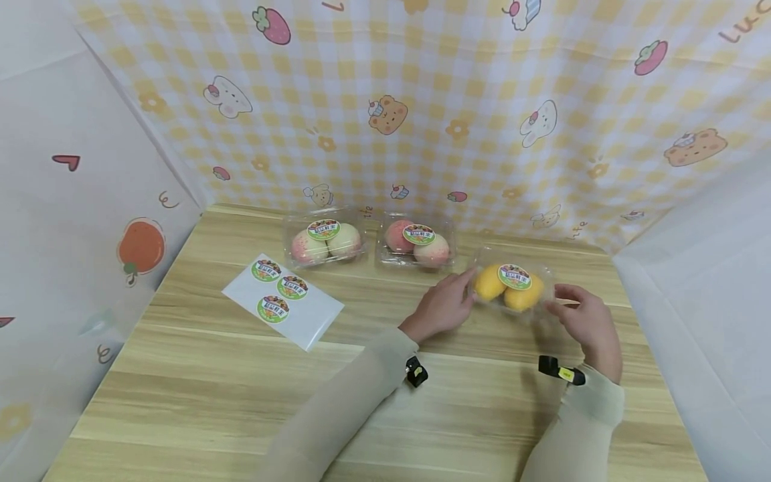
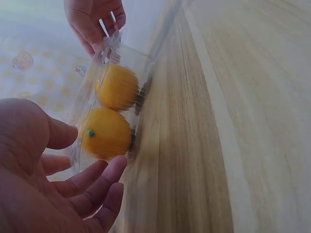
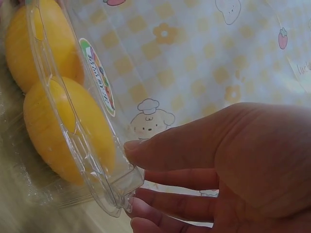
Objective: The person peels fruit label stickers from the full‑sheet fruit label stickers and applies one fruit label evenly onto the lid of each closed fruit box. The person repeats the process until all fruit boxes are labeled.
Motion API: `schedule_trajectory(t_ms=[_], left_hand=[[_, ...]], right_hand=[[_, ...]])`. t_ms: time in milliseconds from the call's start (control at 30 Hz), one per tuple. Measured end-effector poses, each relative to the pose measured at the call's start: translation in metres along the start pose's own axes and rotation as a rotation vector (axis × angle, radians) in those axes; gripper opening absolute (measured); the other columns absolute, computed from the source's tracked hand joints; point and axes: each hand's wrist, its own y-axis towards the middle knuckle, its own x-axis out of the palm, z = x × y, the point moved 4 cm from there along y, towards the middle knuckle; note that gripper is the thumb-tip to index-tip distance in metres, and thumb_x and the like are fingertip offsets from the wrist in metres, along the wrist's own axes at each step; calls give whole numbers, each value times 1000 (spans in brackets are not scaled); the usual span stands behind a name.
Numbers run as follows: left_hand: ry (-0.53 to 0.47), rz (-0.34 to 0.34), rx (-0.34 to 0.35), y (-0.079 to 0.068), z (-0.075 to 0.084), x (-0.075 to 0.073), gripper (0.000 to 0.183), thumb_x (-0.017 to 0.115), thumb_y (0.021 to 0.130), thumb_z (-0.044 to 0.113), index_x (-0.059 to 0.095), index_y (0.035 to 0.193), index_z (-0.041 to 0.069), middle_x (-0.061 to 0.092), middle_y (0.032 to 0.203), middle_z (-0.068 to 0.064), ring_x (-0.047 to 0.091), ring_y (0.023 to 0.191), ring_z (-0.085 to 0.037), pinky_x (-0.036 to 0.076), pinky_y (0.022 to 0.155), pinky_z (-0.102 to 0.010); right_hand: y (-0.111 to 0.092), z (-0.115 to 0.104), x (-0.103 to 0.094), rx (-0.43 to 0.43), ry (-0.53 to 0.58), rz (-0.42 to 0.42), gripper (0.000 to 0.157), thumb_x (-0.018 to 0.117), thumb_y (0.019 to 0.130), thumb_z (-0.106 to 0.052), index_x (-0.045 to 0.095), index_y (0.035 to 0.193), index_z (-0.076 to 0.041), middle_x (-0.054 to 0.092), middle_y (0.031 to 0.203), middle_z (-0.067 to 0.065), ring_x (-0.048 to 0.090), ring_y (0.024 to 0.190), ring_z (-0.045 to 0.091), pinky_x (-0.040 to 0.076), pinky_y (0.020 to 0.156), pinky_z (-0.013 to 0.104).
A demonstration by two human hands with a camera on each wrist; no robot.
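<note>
A clear plastic fruit box [image 1: 482, 258] with two yellow, mango-like fruits [image 2: 107, 131] inside is at the right of the table in the head view. Its lid bears a round, colourful sticker [image 1: 515, 276]. My left hand [image 1: 442, 304] holds the box's left end, the thumb on one side and the fingers curling on the other. At the opposite end, my right hand [image 1: 587, 321] pinches the rim between thumb and fingers, as the right wrist view shows. A shadow lies on the wood by the box; whether its base touches the table I cannot tell.
Two clear boxes of pink-and-white peaches, a left one [image 1: 325, 241] and a middle one [image 1: 415, 242], stand along the back edge, each with a sticker on top. A white sheet [image 1: 313, 318] with three round stickers lies at the left. Behind hangs a checked curtain [image 1: 421, 80].
</note>
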Motion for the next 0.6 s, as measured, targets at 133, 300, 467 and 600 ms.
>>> schedule_trajectory(t_ms=[133,300,467,600], left_hand=[[-4,-7,-14,4,1,2,59,51,117,27,37,173,18,64,149,-6,61,133,-19,57,99,-42],[8,-36,-51,8,3,5,59,45,119,26,30,176,22,59,156,-9,60,137,-22,57,101,-44],[22,-48,-79,11,6,4,59,43,119,25,28,176,23,60,153,-10,63,128,-23,58,94,-40],[20,-36,-92,12,7,2,58,43,119,25,29,176,24,61,151,-9,65,119,-22,58,87,-39]], right_hand=[[1,-1,0,-4,-10,13,66,65,111,-29,44,163,7,49,161,31,64,125,44,52,83,34],[1,-1,0,-1,-18,18,67,65,111,-29,42,163,7,49,162,32,62,130,47,52,86,40],[1,-2,0,-5,-25,18,68,65,112,-29,40,164,7,48,162,32,59,135,50,53,90,42],[2,-1,0,-4,-15,20,69,65,111,-29,40,164,8,47,163,32,58,136,50,53,88,40]])
